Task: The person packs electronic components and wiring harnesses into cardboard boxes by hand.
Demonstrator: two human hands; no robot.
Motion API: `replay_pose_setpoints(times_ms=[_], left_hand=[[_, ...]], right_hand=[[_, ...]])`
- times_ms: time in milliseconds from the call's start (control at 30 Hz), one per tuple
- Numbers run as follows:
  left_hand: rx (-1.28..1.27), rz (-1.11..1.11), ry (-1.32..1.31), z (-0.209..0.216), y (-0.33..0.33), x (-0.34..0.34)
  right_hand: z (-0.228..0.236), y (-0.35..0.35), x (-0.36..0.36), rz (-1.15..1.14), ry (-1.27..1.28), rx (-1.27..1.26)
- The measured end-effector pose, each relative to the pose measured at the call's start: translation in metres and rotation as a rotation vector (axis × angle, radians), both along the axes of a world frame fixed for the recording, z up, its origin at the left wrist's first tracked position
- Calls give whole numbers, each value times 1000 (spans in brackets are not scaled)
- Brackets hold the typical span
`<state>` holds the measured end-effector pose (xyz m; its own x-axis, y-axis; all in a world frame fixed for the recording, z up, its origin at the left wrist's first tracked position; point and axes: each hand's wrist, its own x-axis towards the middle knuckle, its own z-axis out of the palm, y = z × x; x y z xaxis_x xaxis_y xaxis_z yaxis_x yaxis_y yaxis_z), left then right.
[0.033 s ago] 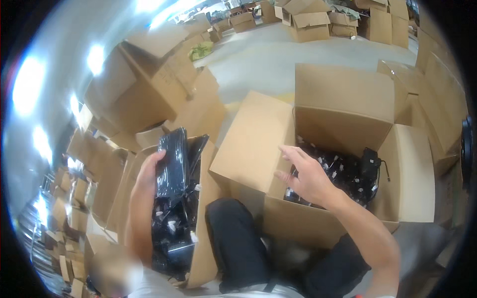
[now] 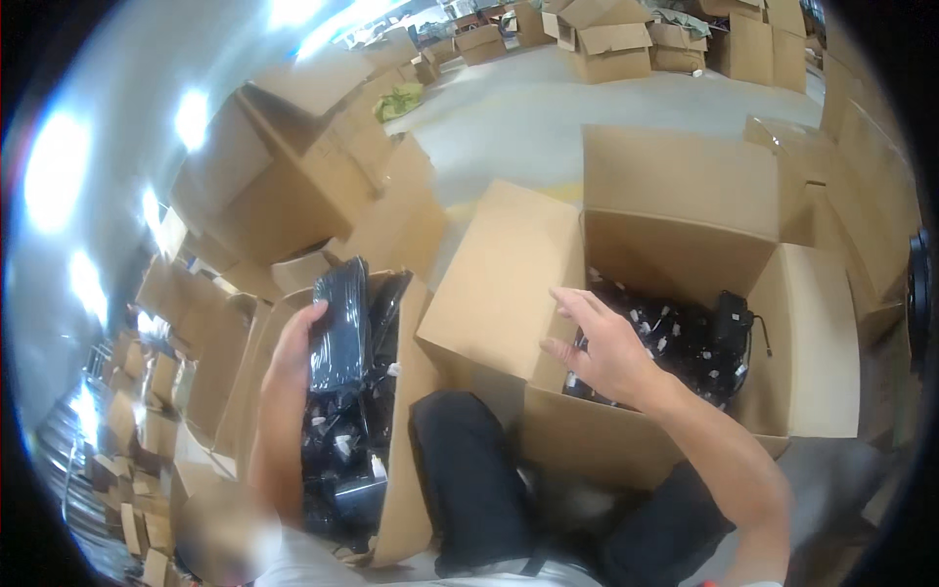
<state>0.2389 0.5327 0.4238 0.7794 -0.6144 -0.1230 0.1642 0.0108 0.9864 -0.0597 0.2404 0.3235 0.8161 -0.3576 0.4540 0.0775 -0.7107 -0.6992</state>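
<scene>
My left hand [image 2: 293, 342] is closed around the side of a flat black rectangular pack [image 2: 340, 328] in shiny clear wrap. It holds the pack above the left open carton [image 2: 406, 430], where several wrapped black parts [image 2: 337, 440] with white connectors lie. Its fingers behind the pack are mostly hidden. Over the near left corner of the right open carton [image 2: 680, 176], my right hand [image 2: 611, 347] is open with its fingers apart and nothing in it. Inside that carton are more black parts [image 2: 675, 338] with small white connectors, and a larger black block [image 2: 731, 328] with a cable.
The right carton's raised left flap [image 2: 499, 279] stands between the two cartons. My knees [image 2: 465, 470] are close to both. Large cartons [image 2: 284, 196] stand at the far left, and others [image 2: 611, 49] line the back beyond the grey floor [image 2: 499, 117].
The black pack in my left hand has dipped slightly, and the glare on its wrap has shifted. My right hand stays in place.
</scene>
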Motion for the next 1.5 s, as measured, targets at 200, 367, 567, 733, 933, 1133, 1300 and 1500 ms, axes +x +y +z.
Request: replay_pose_setpoints(times_ms=[200, 367, 567, 733, 933, 1133, 1300, 1500], left_hand=[[-21, -106, 113, -6, 21, -25], [-30, 36, 64, -1, 63, -27], [-307, 466, -337, 41, 97, -6], [-212, 823, -869, 26, 73, -16], [-131, 261, -2113, 8, 1, -76], [-93, -171, -2230, -20, -60, -114], [-198, -228, -2269, -27, -109, -128], [-126, -142, -1809, 15, -163, -134]], right_hand=[[46, 52, 73, 140, -364, -307], [42, 109, 162, 389, -289, -441], [23, 128, 157, 294, 145, 208], [55, 106, 145, 360, -22, 1040], [78, 87, 90, 401, 245, 1141], [75, 44, 26, 290, 97, 1200], [90, 20, -24, 381, 18, 794], [91, -38, -68, 317, 86, 839]])
